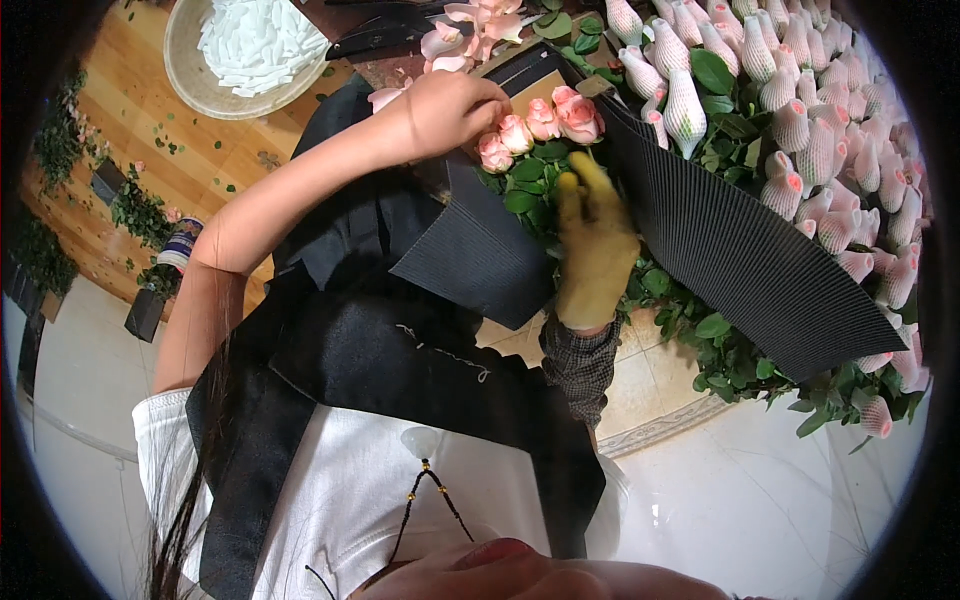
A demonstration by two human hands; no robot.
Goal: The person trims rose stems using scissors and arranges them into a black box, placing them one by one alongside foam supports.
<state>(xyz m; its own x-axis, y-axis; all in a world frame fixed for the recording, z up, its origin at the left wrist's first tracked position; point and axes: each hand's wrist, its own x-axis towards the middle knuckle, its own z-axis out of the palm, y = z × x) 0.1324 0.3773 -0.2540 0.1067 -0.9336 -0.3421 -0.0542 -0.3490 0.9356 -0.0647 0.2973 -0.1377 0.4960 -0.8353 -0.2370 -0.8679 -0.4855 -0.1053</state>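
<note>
My bare left hand (455, 112) is closed, its fingers curled at the left end of a row of pink roses (541, 120). What it pinches, if anything, is hidden. My right hand (597, 245), in a yellow glove, reaches up beside the green leaves below the roses, its fingers stretched out and slightly blurred. The roses lie against a brown cardboard piece (538, 93). Black corrugated sheet (475, 245) flanks them on the left, and a larger black corrugated sheet (740, 245) spreads to the right. Loose pink petals (447, 45) lie beyond my left hand.
A round bowl (180, 62) of white strips stands at the upper left. Many roses in pale net sleeves (790, 125) crowd the right side, their leafy stems hanging below. Dark boxes (146, 312) and greenery sit on the floor at left. A black apron (400, 350) covers my front.
</note>
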